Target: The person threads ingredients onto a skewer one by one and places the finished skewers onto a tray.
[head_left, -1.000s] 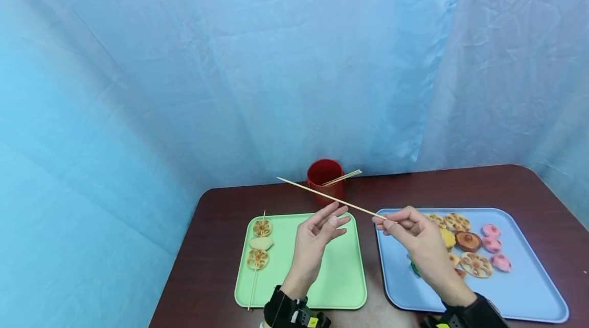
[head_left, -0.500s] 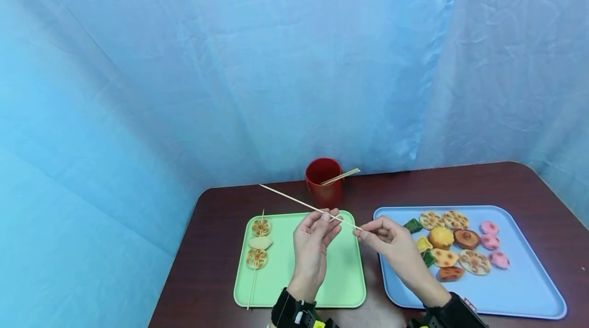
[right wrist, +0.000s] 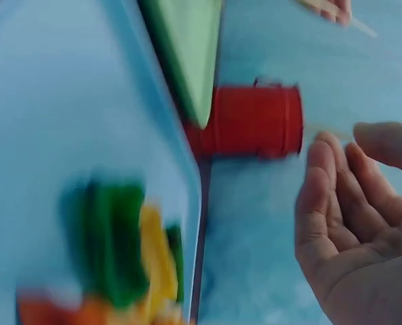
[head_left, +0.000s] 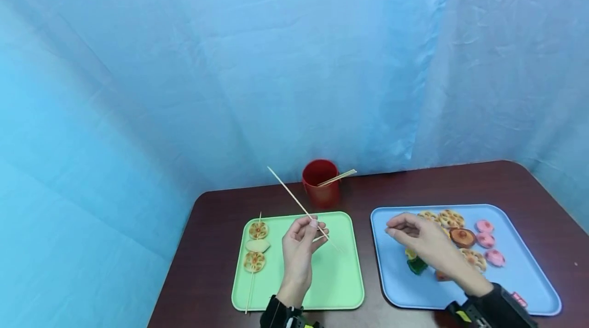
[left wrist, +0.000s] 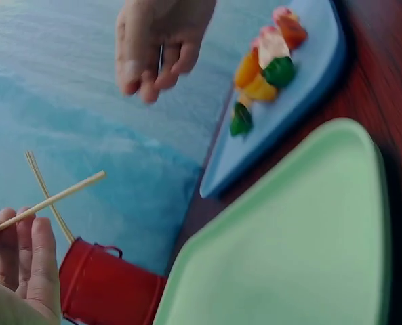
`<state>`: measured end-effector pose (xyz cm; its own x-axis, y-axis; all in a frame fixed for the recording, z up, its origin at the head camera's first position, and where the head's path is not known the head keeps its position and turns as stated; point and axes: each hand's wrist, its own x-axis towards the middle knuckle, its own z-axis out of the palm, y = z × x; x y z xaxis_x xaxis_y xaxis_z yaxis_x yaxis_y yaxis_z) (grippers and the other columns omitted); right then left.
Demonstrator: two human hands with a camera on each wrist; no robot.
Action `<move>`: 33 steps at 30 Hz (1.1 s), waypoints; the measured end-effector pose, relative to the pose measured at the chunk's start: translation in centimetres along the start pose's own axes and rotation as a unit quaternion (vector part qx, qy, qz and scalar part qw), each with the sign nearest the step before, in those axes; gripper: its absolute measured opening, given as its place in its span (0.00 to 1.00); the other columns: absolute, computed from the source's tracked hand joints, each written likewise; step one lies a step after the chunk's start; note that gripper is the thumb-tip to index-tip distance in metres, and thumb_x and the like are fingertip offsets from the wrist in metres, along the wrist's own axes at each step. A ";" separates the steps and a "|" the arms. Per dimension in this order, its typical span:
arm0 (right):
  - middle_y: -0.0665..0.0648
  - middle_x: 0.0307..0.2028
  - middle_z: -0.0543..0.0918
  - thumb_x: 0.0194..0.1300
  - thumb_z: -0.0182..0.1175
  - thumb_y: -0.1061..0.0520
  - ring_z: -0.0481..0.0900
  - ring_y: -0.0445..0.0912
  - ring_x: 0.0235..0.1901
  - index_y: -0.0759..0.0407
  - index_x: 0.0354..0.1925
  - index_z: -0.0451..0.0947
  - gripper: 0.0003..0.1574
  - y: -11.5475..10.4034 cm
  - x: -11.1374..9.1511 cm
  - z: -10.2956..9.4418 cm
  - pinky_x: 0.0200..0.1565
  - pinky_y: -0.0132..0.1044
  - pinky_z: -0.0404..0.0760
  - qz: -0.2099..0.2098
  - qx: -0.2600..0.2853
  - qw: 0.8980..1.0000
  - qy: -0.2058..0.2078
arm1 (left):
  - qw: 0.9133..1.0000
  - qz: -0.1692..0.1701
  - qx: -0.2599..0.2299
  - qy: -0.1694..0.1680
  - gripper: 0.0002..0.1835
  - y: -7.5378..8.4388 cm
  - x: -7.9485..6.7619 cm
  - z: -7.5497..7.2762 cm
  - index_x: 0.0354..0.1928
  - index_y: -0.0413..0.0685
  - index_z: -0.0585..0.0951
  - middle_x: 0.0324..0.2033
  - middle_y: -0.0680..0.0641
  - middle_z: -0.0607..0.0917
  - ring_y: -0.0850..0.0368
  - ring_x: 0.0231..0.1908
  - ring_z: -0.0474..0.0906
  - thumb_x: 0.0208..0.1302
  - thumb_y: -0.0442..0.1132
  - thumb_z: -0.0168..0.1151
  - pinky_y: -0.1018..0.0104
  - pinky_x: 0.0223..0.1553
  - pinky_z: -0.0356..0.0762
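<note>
Currently left hand (head_left: 298, 254) pinches a wooden skewer (head_left: 289, 191), right hand (head_left: 428, 243) hangs relaxed; red bucket (head_left: 324, 197) holds skewers (head_left: 339, 177), blue tray (head_left: 409, 294) lotus-root slices (head_left: 451, 218).

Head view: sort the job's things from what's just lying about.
Likely the job's:
thin wooden skewer in left hand
loaded skewer on green rectangular tray
red bucket
blue rectangular tray, multicoloured food pieces

Seemingly just setting:
blue cloth backdrop
black wristbands
dark brown table

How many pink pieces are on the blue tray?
3 pink pieces: two close together right of the brown piece, a third below them in the head view. The right hand may hide others.
</note>
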<state>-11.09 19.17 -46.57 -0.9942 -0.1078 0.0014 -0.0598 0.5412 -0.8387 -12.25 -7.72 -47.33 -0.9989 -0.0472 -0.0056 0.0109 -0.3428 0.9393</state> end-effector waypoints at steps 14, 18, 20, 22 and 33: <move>0.37 0.33 0.81 0.55 0.69 0.55 0.78 0.34 0.34 0.43 0.36 0.84 0.08 4.1 -0.8 -3.5 0.35 0.36 0.81 -0.178 -0.264 0.946 -0.055 | 0.994 -0.015 0.106 -0.002 0.22 -1.0 -0.4 -2.8 0.49 0.30 0.81 0.35 0.38 0.84 0.54 0.34 0.81 0.62 0.43 0.65 0.61 0.39 0.81; 0.36 0.33 0.78 0.52 0.71 0.55 0.77 0.35 0.35 0.41 0.34 0.84 0.11 4.7 -1.1 -3.4 0.36 0.37 0.81 -0.193 -0.306 0.930 -0.063 | 0.992 -0.012 0.123 0.001 0.21 -1.2 -0.5 -3.4 0.48 0.32 0.82 0.36 0.37 0.83 0.56 0.34 0.80 0.61 0.44 0.66 0.62 0.39 0.81; 0.36 0.33 0.77 0.50 0.71 0.55 0.77 0.36 0.35 0.41 0.34 0.83 0.11 4.9 -1.2 -3.4 0.36 0.38 0.80 -0.198 -0.315 0.925 -0.075 | 0.992 -0.011 0.127 0.003 0.20 -1.2 -0.5 -3.6 0.47 0.33 0.83 0.36 0.36 0.83 0.57 0.34 0.80 0.61 0.44 0.66 0.63 0.38 0.81; 0.37 0.33 0.77 0.50 0.71 0.55 0.76 0.36 0.35 0.42 0.33 0.83 0.10 5.1 -1.2 -3.4 0.36 0.38 0.80 -0.203 -0.321 0.921 -0.084 | 0.991 -0.017 0.130 0.006 0.19 -1.3 -0.5 -3.7 0.46 0.34 0.84 0.38 0.33 0.83 0.57 0.34 0.80 0.60 0.43 0.66 0.63 0.38 0.81; 0.39 0.32 0.76 0.49 0.72 0.56 0.73 0.35 0.32 0.41 0.30 0.81 0.11 5.6 -1.0 -2.9 0.33 0.37 0.79 -0.227 -0.352 0.905 -0.077 | 0.986 -0.023 0.165 -0.017 0.17 -1.5 -0.6 -4.1 0.45 0.37 0.85 0.44 0.33 0.83 0.54 0.36 0.81 0.61 0.43 0.66 0.65 0.38 0.80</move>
<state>-10.66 24.77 -49.70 -0.8318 -0.5379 0.1371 -0.5551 0.8032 -0.2162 -11.49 -11.05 -50.18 -0.9990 -0.0065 -0.0438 -0.0437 -0.0187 0.9989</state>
